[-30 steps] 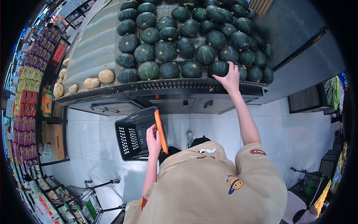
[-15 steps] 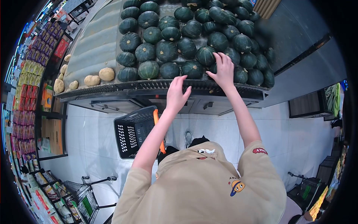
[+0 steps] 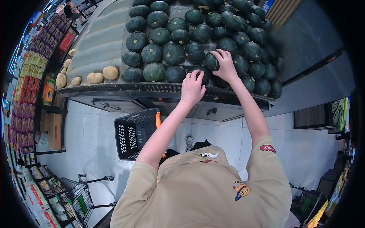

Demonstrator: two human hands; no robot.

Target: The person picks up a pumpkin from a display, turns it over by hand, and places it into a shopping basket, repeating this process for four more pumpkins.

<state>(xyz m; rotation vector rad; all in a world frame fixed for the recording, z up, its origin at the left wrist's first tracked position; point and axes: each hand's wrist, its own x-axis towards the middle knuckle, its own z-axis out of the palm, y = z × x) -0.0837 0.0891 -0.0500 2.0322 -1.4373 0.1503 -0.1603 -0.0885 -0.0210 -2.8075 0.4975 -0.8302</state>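
Dark green kabocha pumpkins lie in rows on the display stand (image 3: pixel 125 88). My right hand (image 3: pixel 226 67) curls around the right side of one pumpkin (image 3: pixel 210 62) in the second row, fingers over its top and thumb lower down. Just left of it, my left hand (image 3: pixel 192 88) reaches to a front-row pumpkin (image 3: pixel 205 76). Its fingers are apart, the fingertips at that pumpkin's near side and the thumb out to the right. Part of this front pumpkin is hidden behind the left hand.
Several potatoes (image 3: pixel 110 73) lie along the stand's left edge. A black shopping basket (image 3: pixel 126 138) with an orange handle (image 3: pixel 157 121) is below my left forearm. A shopping cart (image 3: pixel 78 197) stands at lower left, beside shelves of packaged goods (image 3: pixel 26 95). A seated person (image 3: pixel 73 12) shows far left.
My right hand has closed around the second-row pumpkin. The left hand has moved right and forward to the front-row pumpkin. The view has shifted slightly.
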